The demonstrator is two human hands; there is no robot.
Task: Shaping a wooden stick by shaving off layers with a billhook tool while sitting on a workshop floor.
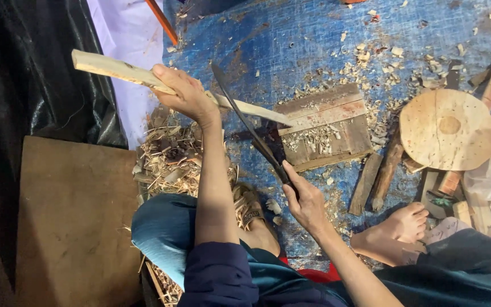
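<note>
One long pale split wooden stick (pixel 121 72) runs from the upper left down to one square block of brown wooden slats (pixel 325 126) lying on the blue woven tarp (pixel 291 40), its far tip resting on the block's left edge. One long dark curved blade (pixel 245 122) crosses over the stick just right of the left hand. One round pale wooden disc (pixel 449 129) lies to the right, with at least three dark wood billets (pixel 382 173) between it and the block; their ends are partly hidden under the disc. Pale shavings (pixel 370 62) are scattered too thickly to count. One flat brown board (pixel 75 222) lies at the left, cut off by the lower edge. The blade's handle is hidden inside the right fist. The left hand (pixel 186 94) is clenched around the stick near its middle, arm stretched forward and up. The right hand (pixel 305 199) grips the blade's handle, wrist cocked, blade pointing up and away. One bare foot (pixel 404 223) shows at right, a sandalled foot (pixel 250 207) between the arms.
</note>
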